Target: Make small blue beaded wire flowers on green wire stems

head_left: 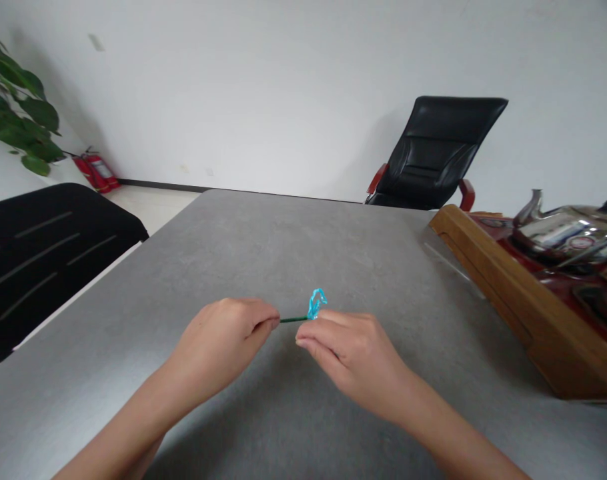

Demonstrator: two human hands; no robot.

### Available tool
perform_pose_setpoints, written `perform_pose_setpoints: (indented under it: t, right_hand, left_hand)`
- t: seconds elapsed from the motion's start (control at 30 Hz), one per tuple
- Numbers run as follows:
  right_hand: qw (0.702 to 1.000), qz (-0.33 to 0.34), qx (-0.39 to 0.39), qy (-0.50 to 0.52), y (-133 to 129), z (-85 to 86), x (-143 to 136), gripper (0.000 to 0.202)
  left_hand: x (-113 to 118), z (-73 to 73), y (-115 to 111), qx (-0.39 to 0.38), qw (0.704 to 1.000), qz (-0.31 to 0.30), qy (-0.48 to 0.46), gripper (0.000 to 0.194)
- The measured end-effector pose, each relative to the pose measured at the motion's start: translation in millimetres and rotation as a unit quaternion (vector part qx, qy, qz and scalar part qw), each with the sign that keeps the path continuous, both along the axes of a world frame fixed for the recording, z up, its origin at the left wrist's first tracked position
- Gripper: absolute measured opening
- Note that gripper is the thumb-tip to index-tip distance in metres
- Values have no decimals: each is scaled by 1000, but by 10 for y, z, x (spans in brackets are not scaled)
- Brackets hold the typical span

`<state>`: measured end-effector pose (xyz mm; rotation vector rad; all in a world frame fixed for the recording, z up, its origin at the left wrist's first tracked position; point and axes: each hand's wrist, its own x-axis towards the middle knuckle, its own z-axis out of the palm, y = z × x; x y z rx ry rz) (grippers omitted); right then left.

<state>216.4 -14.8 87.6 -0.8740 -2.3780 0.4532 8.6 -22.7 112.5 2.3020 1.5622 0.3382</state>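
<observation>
White wall (283,87) at the back. Below, a wide grey table (303,253). Beyond its far edge, a black leather chair (428,160). On the table's right, a wooden tray (518,300) with a steel kettle (573,233). Near centre, left hand (223,340), grip clamped on a thin green stem (291,320); right hand (358,347), grip pinched together at the stem's other end, exact contact hidden. Smallest: a blue loop (313,308) above the right fingertips, beside the stem.
</observation>
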Motion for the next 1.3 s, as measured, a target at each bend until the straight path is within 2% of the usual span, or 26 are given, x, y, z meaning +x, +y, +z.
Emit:
perform_pose_setpoints:
  t: [0.1, 0.4, 0.57, 0.73, 0.9, 1.03, 1.2, 1.3]
  right_hand:
    - [1000, 1, 6, -2, -27, -15, -32, 16]
    - [1000, -19, -7, -21, -4, -68, -41, 21]
    - [998, -27, -60, 20, 37, -99, -61, 20]
    - [987, -32, -134, 79, 112, -218, -70, 18]
    - [952, -71, -246, 169, 189, -319, -47, 17]
    - [932, -21, -284, 223, 229, -272, -25, 17]
    - [945, -1, -266, 191, 287, -251, 7, 14]
    - [953, 21, -242, 183, 306, -243, 30, 11]
  left_hand:
    - [11, 2, 15, 1, 999, 34, -12, 30]
    - [3, -18, 40, -9, 988, 70, -139, 28]
    - [2, 0, 45, -41, 975, 90, -198, 27]
    - [14, 25, 44, -87, 961, 86, -248, 27]
    - [14, 40, 32, -129, 955, 49, -264, 26]
    - [5, 68, 19, -147, 960, -17, -239, 26]
    - [17, 126, 3, -153, 959, -144, -191, 27]
    - [29, 123, -15, -143, 961, -187, -143, 27]
